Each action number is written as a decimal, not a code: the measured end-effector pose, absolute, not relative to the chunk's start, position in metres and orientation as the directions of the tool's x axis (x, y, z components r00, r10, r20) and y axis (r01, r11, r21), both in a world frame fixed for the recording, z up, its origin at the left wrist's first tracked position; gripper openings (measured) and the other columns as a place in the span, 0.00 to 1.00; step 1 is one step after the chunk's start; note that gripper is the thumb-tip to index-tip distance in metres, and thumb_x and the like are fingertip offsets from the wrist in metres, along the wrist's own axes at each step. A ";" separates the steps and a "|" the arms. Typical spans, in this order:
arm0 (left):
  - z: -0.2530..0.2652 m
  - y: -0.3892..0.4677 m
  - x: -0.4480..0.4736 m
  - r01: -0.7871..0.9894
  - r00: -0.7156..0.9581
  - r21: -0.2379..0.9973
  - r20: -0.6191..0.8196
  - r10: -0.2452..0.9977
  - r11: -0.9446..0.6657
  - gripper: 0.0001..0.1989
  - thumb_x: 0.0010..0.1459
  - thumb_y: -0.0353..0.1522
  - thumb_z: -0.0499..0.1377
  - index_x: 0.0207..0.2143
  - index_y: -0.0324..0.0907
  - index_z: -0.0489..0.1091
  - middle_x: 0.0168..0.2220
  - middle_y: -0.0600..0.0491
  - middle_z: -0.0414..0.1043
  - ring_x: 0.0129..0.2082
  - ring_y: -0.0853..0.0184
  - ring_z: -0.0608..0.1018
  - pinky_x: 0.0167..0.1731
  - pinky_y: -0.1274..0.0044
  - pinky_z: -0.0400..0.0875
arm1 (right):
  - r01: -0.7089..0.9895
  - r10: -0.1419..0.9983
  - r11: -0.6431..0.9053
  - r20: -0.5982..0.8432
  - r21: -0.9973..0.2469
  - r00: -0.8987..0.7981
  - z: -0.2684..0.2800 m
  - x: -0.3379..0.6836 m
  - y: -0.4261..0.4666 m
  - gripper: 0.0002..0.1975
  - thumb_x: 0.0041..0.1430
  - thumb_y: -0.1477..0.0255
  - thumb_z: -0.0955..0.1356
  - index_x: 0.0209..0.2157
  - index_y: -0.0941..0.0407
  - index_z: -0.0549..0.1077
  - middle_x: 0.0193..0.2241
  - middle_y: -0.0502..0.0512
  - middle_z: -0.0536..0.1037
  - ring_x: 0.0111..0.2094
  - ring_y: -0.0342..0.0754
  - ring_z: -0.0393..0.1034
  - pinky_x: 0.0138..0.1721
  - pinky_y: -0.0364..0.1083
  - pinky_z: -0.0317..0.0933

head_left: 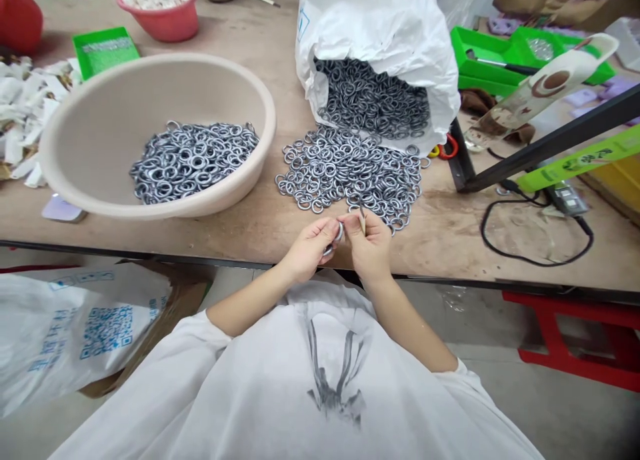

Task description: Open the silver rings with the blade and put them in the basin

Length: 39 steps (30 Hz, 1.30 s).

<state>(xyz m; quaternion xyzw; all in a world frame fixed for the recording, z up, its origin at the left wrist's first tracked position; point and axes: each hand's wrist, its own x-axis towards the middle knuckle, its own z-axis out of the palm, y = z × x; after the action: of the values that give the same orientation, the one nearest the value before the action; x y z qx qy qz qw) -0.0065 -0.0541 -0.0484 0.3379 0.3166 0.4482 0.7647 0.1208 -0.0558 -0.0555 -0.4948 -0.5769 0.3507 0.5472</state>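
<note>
My left hand (pixel 311 248) is closed on a few grey rings (pixel 339 231), held just over the table's front edge. Close beside it, my right hand (pixel 369 243) is closed around a thin tool with a pale handle (pixel 363 221) and a dark tip pointing up. The right fingertips meet the ring edge at the left thumb. Right behind my hands lies a loose pile of grey rings (pixel 350 170), spilling from a white plastic bag (pixel 375 27) on its side. To the left, a large beige basin (pixel 155 210) holds many more grey rings (pixel 197 160).
White pieces (pixel 25 113) are heaped at the far left near a green tray (pixel 105 50). Behind the basin stands a pink bowl (pixel 160 23). On the right are a dark metal bar (pixel 555 137), a black cable (pixel 537 260) and a clear bottle (pixel 520 103).
</note>
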 end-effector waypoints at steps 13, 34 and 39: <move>-0.039 -0.056 -0.011 -0.506 0.370 0.756 -0.245 0.896 0.416 0.27 0.46 0.50 0.69 0.26 0.41 0.59 0.18 0.63 0.57 0.12 0.81 0.53 0.11 0.86 0.46 | 0.632 0.894 0.432 0.397 -0.643 -0.207 -0.033 0.134 -0.072 0.27 0.66 0.48 0.60 0.21 0.53 0.65 0.18 0.49 0.64 0.23 0.44 0.57 0.28 0.46 0.48; -0.042 -0.059 -0.026 -0.454 0.515 0.742 -0.232 0.825 0.492 0.24 0.52 0.47 0.67 0.24 0.38 0.62 0.20 0.60 0.60 0.12 0.82 0.55 0.11 0.87 0.45 | 0.308 0.981 0.189 0.190 -0.932 -0.027 -0.045 0.139 -0.048 0.23 0.59 0.47 0.66 0.30 0.54 0.70 0.23 0.47 0.67 0.26 0.44 0.60 0.30 0.44 0.54; -0.041 -0.056 -0.026 -0.436 0.496 0.764 -0.237 0.835 0.476 0.24 0.48 0.47 0.70 0.25 0.38 0.64 0.20 0.60 0.60 0.12 0.82 0.57 0.11 0.87 0.46 | 0.248 0.985 0.171 0.155 -0.954 -0.081 -0.041 0.131 -0.045 0.18 0.58 0.53 0.69 0.29 0.54 0.71 0.24 0.47 0.67 0.26 0.44 0.61 0.31 0.44 0.56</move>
<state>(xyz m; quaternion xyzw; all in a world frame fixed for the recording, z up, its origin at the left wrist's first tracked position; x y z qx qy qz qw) -0.0262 -0.0559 -0.0412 0.3242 0.3079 0.3963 0.8019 0.1313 -0.0446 -0.0415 -0.5016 -0.6144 0.4037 0.4559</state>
